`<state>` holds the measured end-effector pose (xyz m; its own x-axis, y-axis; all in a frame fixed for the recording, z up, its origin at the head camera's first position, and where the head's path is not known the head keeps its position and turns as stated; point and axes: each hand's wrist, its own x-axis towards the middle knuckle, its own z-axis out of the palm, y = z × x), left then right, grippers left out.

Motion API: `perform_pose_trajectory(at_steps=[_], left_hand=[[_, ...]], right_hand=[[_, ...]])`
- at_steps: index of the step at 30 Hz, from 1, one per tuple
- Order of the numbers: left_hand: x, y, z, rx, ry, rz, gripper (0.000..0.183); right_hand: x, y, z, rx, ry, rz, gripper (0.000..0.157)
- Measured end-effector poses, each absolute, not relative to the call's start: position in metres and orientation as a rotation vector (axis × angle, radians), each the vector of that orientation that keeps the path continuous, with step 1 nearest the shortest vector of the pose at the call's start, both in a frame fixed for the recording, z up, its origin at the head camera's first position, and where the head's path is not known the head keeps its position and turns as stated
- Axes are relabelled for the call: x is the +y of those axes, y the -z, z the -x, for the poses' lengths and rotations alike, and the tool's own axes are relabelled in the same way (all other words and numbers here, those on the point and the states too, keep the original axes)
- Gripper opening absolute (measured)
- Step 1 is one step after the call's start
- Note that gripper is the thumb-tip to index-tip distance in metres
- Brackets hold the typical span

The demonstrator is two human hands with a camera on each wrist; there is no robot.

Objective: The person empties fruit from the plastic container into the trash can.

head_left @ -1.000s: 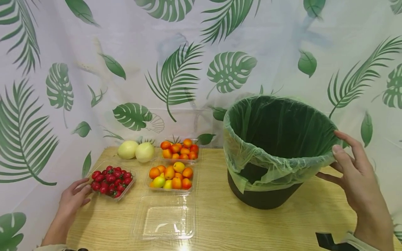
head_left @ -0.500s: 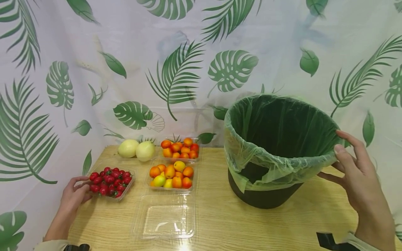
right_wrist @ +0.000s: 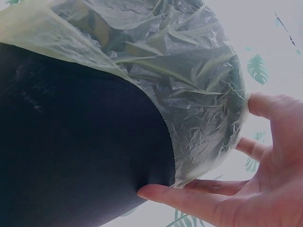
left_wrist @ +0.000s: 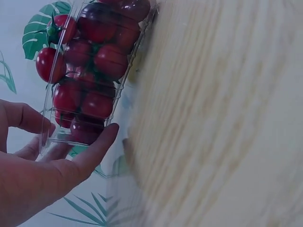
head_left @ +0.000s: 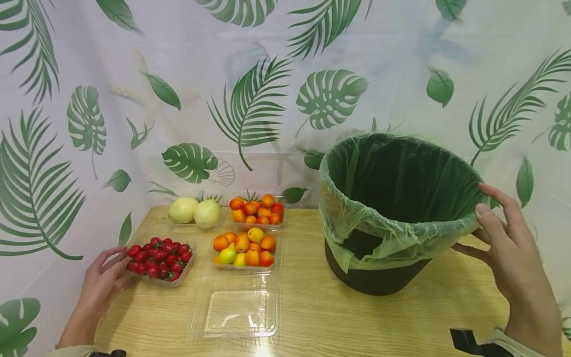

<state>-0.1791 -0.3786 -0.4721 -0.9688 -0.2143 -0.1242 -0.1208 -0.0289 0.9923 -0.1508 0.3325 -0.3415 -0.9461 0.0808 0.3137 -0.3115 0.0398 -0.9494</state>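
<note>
My left hand (head_left: 100, 285) grips the near-left corner of a clear plastic box (left_wrist: 113, 106) of cherry tomatoes (head_left: 160, 258). In the left wrist view, one fingertip lies along the box's underside while other fingers are at its rim. My right hand (head_left: 517, 248) touches the right side of a black trash bin (head_left: 379, 280) with spread, mostly straight fingers. A thin green bag (right_wrist: 203, 99) lines the bin and folds over its rim. One fingertip presses the bin's black wall in the right wrist view; another meets the bagged rim.
Two clear boxes of orange and yellow fruit (head_left: 244, 248) and orange-red fruit (head_left: 256, 210) stand left of centre. A clear box (head_left: 236, 310) holding nothing is in front of them. Two pale round fruits (head_left: 195, 212) sit at the back left. A leaf-print curtain (head_left: 267, 99) hangs behind.
My left hand and the cherry tomato box have shifted slightly to the right. The right hand stays at the bin's rim, and the bin has hardly moved.
</note>
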Motion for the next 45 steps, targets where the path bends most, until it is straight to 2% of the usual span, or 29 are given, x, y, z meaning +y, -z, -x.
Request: perform_pose_trajectory(at_steps=[4,12,20,37,45], left_hand=[[-0.385,0.474,0.175,-2.128,2.309,-0.292,0.045],[-0.396,0.476,0.172,-2.136,2.622,-0.023,0.063],[-0.404,0.481,0.168,-1.786,3.052,0.274,0.061],[-0.401,0.477,0.16,-1.404,3.056,0.617,0.064],[-0.392,0.459,0.157,-1.512,2.981,0.538,0.064]], right_hand=[[0.332,0.342,0.152,-2.042,-1.983,-0.231,0.051],[0.332,0.343,0.152,-2.037,-1.992,-0.231,0.051],[0.332,0.342,0.15,-2.075,-1.946,-0.2,0.051],[0.333,0.343,0.151,-2.107,-1.916,-0.202,0.052],[0.33,0.342,0.15,-2.102,-1.937,-0.186,0.052]])
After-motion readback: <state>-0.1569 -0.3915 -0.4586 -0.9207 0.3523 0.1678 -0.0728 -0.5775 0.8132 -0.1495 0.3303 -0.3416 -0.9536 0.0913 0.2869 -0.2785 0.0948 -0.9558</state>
